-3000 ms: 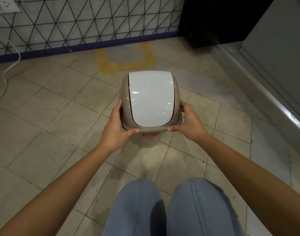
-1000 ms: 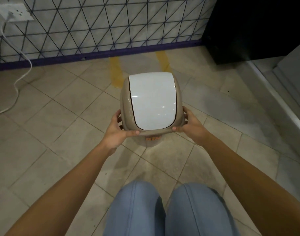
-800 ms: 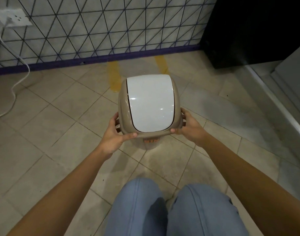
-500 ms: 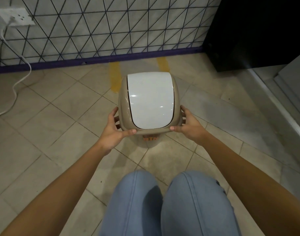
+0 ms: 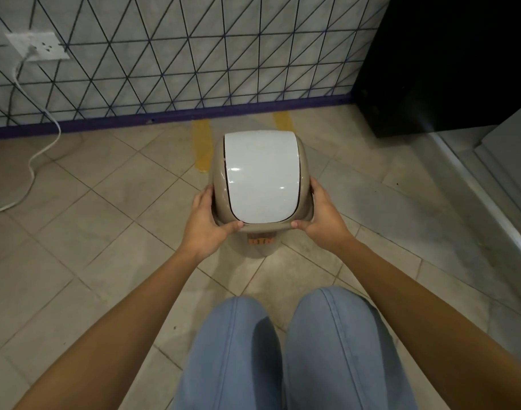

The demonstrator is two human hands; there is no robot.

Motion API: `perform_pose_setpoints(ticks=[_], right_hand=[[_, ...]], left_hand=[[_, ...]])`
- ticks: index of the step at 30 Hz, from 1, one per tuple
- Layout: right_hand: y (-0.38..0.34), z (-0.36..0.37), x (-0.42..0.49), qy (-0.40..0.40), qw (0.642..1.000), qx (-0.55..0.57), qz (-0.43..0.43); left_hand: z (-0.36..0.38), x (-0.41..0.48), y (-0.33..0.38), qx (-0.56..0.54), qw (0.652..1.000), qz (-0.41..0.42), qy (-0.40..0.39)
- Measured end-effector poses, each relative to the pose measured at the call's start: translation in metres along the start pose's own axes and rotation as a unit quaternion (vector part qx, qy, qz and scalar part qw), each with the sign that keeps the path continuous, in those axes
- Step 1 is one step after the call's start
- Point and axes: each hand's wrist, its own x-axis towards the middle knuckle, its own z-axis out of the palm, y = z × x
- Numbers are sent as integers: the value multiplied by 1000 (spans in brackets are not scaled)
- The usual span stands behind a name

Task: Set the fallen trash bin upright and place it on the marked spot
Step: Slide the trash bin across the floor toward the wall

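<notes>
Placement step: left hand (image 5: 207, 223) and right hand (image 5: 322, 216) grip upright trash bin (image 5: 260, 179) — next, forward onto yellow floor marking (image 5: 204, 143).

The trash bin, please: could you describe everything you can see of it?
The trash bin is small, with a glossy beige plastic body and a closed white swing lid. An orange label sits on its near side. It stands upright, gripped at both sides by the left hand and right hand, over the yellow floor marking by the wall.
</notes>
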Motion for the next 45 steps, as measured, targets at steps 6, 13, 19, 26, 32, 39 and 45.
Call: perform_pose_setpoints(ticks=[6, 13, 19, 26, 32, 39, 45], right_hand=[[-4, 1, 5, 11, 1000, -4, 2], [-6, 4, 5, 52, 996, -60, -47], [0, 4, 6, 66, 973, -173, -138], [5, 14, 7, 80, 868, -327, -365], [14, 17, 16, 102, 853, -334, -387], [10, 17, 35, 105, 874, -319, -352], [11, 14, 57, 92, 885, -310, -336]], left_hand=[[0, 11, -2, 5, 1000, 3, 1], [10, 15, 4, -11, 999, 16, 47], [16, 13, 7, 57, 989, 104, 92], [25, -4, 0, 311, 888, 330, 73], [33, 4, -2, 354, 870, 333, 85], [37, 22, 4, 363, 873, 313, 87], [40, 41, 7, 358, 879, 300, 94]])
